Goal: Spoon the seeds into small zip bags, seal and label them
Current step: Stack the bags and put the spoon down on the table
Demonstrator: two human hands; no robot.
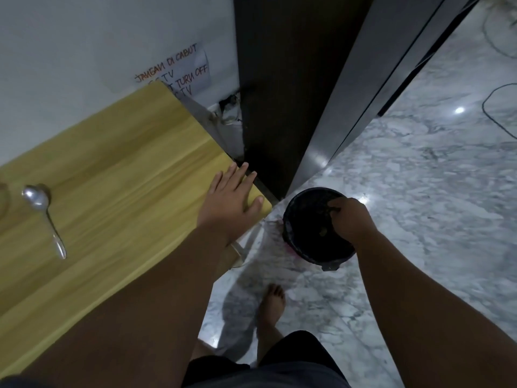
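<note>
1. Head view, nearest item: bare foot (272,303) on the marble floor (419,205) (person stands beside the bench (126,163)).
2. Left hand (232,203): fingers straight and spread, palm flat on the bench corner, holding nothing.
3. Spoon (49,222): lies on the bench, well apart from both hands, bowl away from the person, handle toward them. Judged light, rigid, smooth metal that could slip. Best pinched low on the handle, with the bowl kept level once loaded.
4. Right hand (349,219): reaches down into the black bucket (289,219) on the floor just off the bench corner. Fingers are curled inside, and I cannot tell whether they hold anything.
5. Bucket: looks stiff-walled, with a few pale specks inside (seeds or not, unclear).
6. Zip bags, labels: none in sight.
7. Paper notice (179,71): on the wall behind the bench.
</note>
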